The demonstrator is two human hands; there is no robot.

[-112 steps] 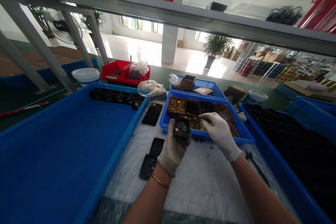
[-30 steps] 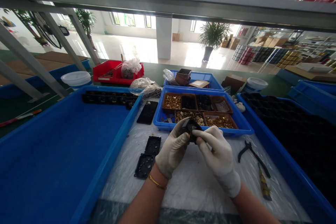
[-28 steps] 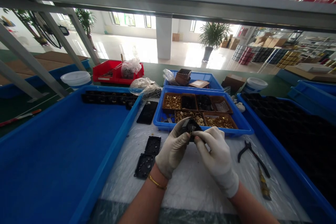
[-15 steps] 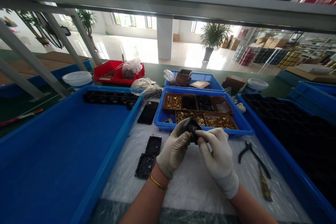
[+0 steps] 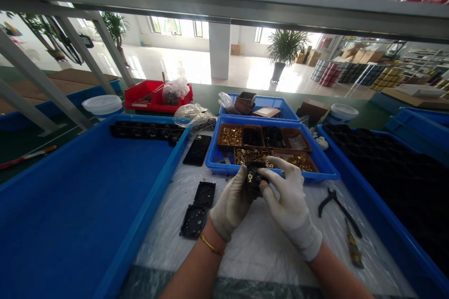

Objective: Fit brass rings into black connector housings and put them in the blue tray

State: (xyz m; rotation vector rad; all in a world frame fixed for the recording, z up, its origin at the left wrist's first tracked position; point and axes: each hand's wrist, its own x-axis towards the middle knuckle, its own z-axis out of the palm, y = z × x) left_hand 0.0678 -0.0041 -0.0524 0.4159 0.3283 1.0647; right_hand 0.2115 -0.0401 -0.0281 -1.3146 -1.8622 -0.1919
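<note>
Both my hands wear white gloves and meet over the plastic-covered bench. My left hand (image 5: 231, 205) grips a small black plastic part (image 5: 253, 177) with brass fittings showing on its face. My right hand (image 5: 289, 205) holds the same part from the right, thumb and fingers pressed on it. Just behind them lies a blue tray (image 5: 326, 170) with brown compartments of brass pieces and black pieces. Two black square plates (image 5: 198, 210) lie on the bench left of my left hand.
A large blue tray (image 5: 87, 205) at the left holds a row of black parts (image 5: 147, 131) along its far end. Another blue tray of black parts (image 5: 403, 182) is at the right. Pliers (image 5: 331, 198) and a small tool (image 5: 352, 245) lie right of my hands. Red bins (image 5: 154, 93) stand at the back.
3.7 s ago my right hand reached into the compartment tray; it then came to the black part. In the last half second the part turned so its brass-fitted face shows.
</note>
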